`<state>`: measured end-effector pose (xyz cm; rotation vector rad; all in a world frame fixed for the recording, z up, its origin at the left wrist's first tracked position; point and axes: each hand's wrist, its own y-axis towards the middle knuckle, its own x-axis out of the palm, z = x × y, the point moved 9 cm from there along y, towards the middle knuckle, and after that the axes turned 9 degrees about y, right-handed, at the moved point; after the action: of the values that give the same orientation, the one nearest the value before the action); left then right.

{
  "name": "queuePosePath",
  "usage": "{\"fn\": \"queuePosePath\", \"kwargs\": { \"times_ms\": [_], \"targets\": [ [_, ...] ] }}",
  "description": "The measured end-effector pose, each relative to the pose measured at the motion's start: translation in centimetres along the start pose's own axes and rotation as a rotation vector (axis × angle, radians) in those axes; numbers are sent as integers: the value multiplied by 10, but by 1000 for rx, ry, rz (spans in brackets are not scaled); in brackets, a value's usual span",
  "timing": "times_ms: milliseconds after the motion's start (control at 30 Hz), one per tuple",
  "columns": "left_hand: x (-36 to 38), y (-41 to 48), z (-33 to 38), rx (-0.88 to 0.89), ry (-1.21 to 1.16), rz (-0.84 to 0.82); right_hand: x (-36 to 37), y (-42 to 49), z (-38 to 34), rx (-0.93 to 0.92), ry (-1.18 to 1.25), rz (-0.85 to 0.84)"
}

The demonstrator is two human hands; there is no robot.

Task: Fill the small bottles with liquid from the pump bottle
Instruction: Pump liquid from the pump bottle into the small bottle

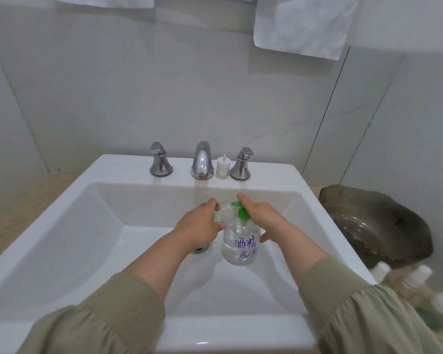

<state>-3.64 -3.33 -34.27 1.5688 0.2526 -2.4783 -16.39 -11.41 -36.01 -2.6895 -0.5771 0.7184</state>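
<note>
We are looking down at our own two hands, held over a white rectangular ceramic sink (62, 221). Between them stands a clear plastic pump bottle with purple handwriting on its side (241, 245), roughly half full of clear liquid, its base resting in the basin just right of the metal drain.

Our right hand (262, 217) is on the green pump head (241, 212), forefinger stretched out along the top, the other fingers curled loosely down the bottle's far shoulder. Our left hand (202, 223) is closed around a small clear plastic bottle (224, 213), held tilted against the nozzle; how much liquid it holds we cannot tell.

Beyond our hands, on the sink's back ledge, a small white capped container (223, 167) sits between the chrome tap (202, 160) and the chrome handle to its right. Well off to the right of our right arm, blurred white-capped bottles (420, 282) lie on the counter.

In our judgement, the pump bottle is moderately heavy and steady on its base, but its smooth wall may be slippery if wet, so pressing straight down on the head suits it. The small bottle looks light and thin-walled; a firm grip low on its body, mouth close under the nozzle, should prevent spills.
</note>
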Motion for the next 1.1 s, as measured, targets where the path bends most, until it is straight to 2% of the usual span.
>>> {"fn": "queuePosePath", "kwargs": {
  "times_ms": [267, 600, 1100],
  "targets": [
    [-1, -1, 1, 6, 11, -6, -1, -2, -1, -15, -8, 10],
    [-7, 0, 3, 17, -115, 45, 1, 0, 2, 37, 107, -12],
    [3, 1, -3, -10, -147, -14, -4, -2, -4, -22, -19, 48]
  ]
}}
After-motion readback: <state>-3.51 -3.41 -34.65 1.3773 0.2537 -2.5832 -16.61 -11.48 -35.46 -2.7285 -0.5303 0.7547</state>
